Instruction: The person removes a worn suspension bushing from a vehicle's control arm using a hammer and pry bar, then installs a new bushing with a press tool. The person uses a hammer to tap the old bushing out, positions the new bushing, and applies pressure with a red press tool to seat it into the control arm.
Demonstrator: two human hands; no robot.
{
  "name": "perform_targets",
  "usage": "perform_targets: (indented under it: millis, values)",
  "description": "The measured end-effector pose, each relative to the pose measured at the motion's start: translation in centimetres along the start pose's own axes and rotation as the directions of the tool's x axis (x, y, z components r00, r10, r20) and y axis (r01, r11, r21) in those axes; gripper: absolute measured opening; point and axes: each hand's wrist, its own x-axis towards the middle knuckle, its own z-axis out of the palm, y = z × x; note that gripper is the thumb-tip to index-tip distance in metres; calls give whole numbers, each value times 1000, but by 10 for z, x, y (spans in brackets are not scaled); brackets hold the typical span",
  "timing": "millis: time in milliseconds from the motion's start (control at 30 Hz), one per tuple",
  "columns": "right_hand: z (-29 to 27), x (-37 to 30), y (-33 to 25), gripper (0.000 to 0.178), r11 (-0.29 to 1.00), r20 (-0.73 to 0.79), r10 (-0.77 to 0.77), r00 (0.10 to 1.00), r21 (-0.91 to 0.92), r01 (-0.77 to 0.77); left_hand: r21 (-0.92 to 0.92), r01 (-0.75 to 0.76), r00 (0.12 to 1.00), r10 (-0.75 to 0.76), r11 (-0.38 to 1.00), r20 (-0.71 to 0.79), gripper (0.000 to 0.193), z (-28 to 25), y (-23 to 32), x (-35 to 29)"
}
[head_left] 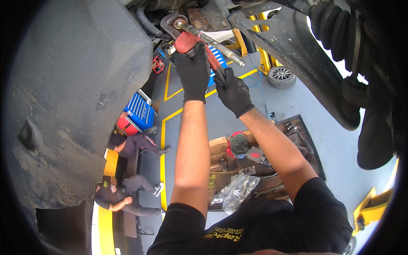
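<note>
Both hands in black gloves reach up under a raised car. The left hand [193, 70] is wrapped tight around the red tool [190, 42] near its head. The right hand [233, 91] grips the tool's handle lower down. The tool has a red body and a silver bar sticking out, and its front end sits right on a rusty bolt [180, 23] under the car. The bolt looks like it is in place, so the work on it seems only begun. A wooden worktop [219, 146] with small parts sits far below.
</note>
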Motion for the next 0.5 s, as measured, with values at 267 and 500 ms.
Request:
perform_targets:
  millis: [267, 500]
  values:
    - [14, 16, 17, 40, 980, -68, 5, 998, -196, -18, -191, 126, 928, -47, 973, 369, 29, -18, -35, 23]
    - [17, 22, 30, 41, 973, -105, -25, 994, -230, 0, -90, -60, 963, 81, 994, 256, 31, -4, -38, 22]
